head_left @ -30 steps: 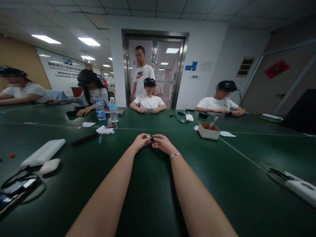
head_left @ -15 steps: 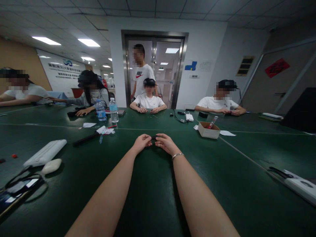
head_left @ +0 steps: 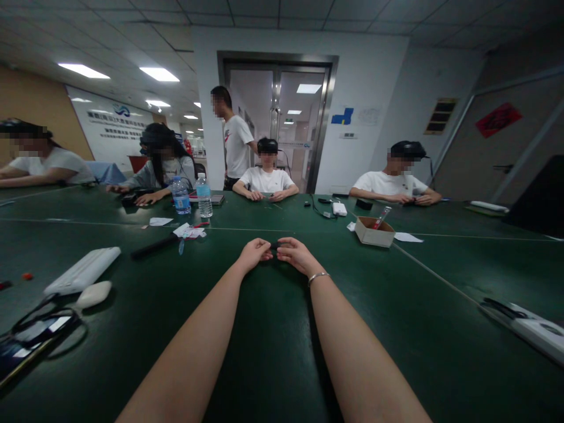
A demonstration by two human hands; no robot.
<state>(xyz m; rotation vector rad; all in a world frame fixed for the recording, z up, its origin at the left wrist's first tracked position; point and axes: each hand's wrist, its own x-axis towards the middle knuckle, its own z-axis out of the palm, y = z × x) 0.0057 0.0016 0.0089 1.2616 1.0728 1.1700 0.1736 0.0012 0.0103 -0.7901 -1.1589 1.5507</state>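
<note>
Looking down my outstretched arms, I had my left hand (head_left: 253, 254) and right hand (head_left: 296, 255) drawn together over the green table (head_left: 273, 352), fingertips pinching a small dark piece (head_left: 274, 245) from both sides. I judged the job mid-way: too little of the piece showed to tell what remained.

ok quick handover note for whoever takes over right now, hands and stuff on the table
Left hand and right hand: stretched forward over the green table, fingertips meeting on a small dark item; too small to identify.
Nearby: cardboard box ahead to the right, black pen and papers ahead to the left, two bottles beyond.
Done: item is pinched by both hands.
Left: cannot tell from this view.
</note>
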